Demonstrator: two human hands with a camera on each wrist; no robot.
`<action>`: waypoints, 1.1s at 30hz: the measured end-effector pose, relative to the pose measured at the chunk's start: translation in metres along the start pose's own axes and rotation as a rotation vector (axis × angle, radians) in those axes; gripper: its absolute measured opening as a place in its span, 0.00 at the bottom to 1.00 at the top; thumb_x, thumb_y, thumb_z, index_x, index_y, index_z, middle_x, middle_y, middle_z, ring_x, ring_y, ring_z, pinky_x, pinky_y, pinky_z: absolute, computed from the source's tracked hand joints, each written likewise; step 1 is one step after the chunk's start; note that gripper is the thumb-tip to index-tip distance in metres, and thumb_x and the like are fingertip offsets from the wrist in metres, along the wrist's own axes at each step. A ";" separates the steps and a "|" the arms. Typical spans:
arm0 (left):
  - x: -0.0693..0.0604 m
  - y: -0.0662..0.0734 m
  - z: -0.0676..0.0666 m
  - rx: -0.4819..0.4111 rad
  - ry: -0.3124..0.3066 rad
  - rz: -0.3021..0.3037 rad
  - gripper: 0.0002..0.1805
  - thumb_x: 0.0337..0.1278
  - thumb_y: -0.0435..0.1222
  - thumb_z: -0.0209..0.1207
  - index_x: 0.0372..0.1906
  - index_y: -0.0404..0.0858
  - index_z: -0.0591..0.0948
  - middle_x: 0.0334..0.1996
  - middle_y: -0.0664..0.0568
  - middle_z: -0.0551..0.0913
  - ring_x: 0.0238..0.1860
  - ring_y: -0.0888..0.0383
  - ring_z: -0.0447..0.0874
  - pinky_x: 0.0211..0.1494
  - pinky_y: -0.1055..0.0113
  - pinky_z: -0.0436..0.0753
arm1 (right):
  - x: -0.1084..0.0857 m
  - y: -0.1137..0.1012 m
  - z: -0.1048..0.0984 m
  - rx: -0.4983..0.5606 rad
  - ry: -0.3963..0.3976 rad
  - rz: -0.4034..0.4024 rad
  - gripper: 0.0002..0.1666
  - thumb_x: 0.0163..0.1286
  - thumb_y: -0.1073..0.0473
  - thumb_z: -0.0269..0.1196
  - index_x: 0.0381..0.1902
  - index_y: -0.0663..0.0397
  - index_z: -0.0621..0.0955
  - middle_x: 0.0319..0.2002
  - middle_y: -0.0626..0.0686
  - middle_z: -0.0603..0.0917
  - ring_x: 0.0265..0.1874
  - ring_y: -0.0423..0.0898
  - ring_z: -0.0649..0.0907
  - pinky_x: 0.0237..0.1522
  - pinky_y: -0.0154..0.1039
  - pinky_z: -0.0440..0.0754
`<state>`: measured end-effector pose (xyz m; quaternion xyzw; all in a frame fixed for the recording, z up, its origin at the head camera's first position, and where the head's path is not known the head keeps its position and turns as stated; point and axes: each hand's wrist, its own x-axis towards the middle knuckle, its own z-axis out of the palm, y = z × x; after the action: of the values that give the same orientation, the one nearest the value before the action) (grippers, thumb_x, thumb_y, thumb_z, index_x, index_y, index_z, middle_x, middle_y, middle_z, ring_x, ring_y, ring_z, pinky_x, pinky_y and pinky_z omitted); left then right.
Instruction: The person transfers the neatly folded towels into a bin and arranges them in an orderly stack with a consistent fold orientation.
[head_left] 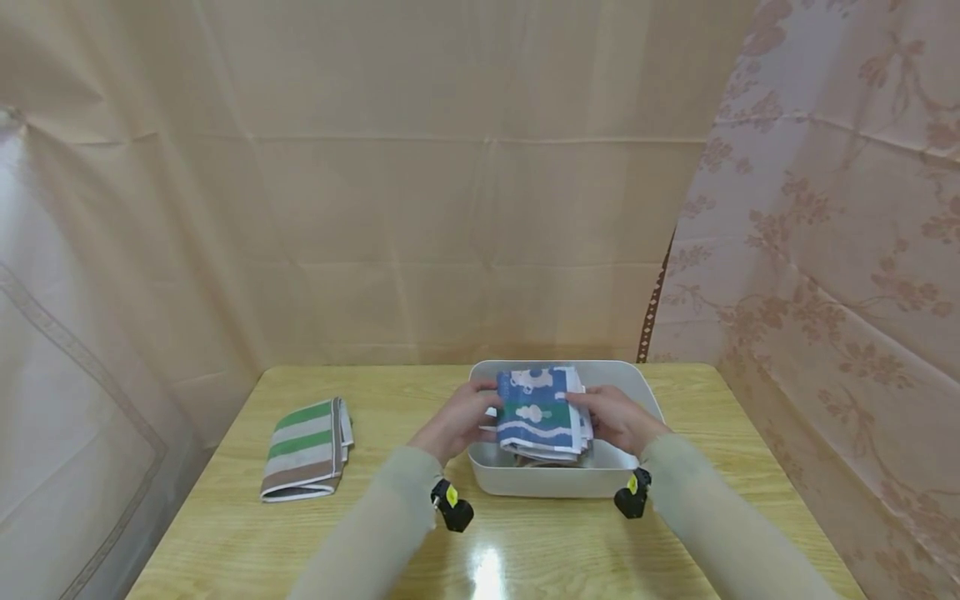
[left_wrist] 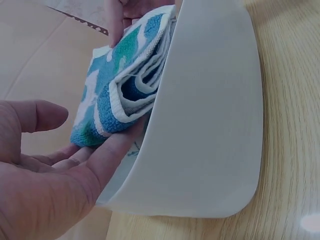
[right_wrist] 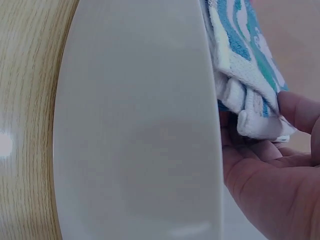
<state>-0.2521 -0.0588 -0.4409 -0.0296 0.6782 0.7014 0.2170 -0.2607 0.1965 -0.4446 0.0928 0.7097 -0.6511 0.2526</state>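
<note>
A folded blue, green and white patterned towel (head_left: pixel 534 414) is at the mouth of a white plastic bin (head_left: pixel 540 482). My right hand (head_left: pixel 618 419) pinches its right edge, thumb on top and fingers underneath, as the right wrist view shows at the towel's layered white hem (right_wrist: pixel 260 125). On the other side, my left hand (head_left: pixel 463 419) supports the towel from below with extended fingers (left_wrist: pixel 112 150). The left thumb stands apart from the cloth. Rolled inner layers of the towel (left_wrist: pixel 132 85) show in the left wrist view. What lies beneath it in the bin is mostly hidden.
Another folded towel (head_left: pixel 306 450), striped green, white and brown, lies at the left of the wooden table (head_left: pixel 405 533). A beige curtain (head_left: pixel 450 208) hangs behind the table, and a floral pinkish cloth (head_left: pixel 840 275) hangs at the right.
</note>
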 end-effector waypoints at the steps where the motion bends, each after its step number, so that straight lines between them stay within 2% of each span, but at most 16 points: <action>1: 0.000 0.000 0.000 0.001 -0.002 -0.001 0.33 0.64 0.29 0.54 0.74 0.30 0.62 0.57 0.35 0.75 0.49 0.44 0.83 0.46 0.56 0.88 | 0.000 0.000 0.000 -0.003 0.000 0.005 0.32 0.81 0.51 0.55 0.72 0.68 0.68 0.59 0.61 0.83 0.50 0.49 0.86 0.60 0.49 0.83; 5: 0.001 -0.002 0.003 0.012 -0.005 -0.012 0.33 0.65 0.30 0.53 0.74 0.30 0.63 0.59 0.35 0.75 0.51 0.43 0.82 0.50 0.51 0.88 | 0.000 0.000 -0.001 0.008 0.000 0.031 0.30 0.82 0.54 0.54 0.71 0.69 0.68 0.57 0.61 0.84 0.49 0.49 0.87 0.59 0.49 0.83; 9: 0.002 -0.002 0.006 0.024 -0.007 -0.023 0.33 0.66 0.30 0.54 0.75 0.30 0.63 0.61 0.36 0.73 0.54 0.40 0.81 0.52 0.49 0.87 | -0.001 0.000 -0.002 0.004 0.008 0.059 0.30 0.82 0.55 0.53 0.72 0.69 0.66 0.60 0.62 0.82 0.50 0.49 0.86 0.61 0.50 0.82; 27: 0.005 -0.007 0.012 0.011 -0.019 -0.058 0.32 0.70 0.32 0.53 0.75 0.30 0.61 0.64 0.36 0.71 0.60 0.37 0.77 0.57 0.46 0.85 | 0.000 0.001 -0.002 -0.043 0.057 0.093 0.34 0.81 0.58 0.52 0.74 0.73 0.57 0.63 0.66 0.75 0.55 0.55 0.82 0.62 0.51 0.81; 33: 0.003 -0.009 0.015 0.006 -0.026 -0.059 0.32 0.70 0.32 0.53 0.76 0.31 0.61 0.64 0.36 0.72 0.59 0.38 0.79 0.56 0.47 0.85 | 0.000 0.002 -0.004 -0.064 0.071 0.082 0.33 0.81 0.59 0.52 0.74 0.75 0.59 0.67 0.69 0.72 0.59 0.57 0.80 0.64 0.53 0.80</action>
<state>-0.2479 -0.0441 -0.4487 -0.0398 0.6763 0.6930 0.2467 -0.2608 0.2009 -0.4466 0.1366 0.7344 -0.6134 0.2564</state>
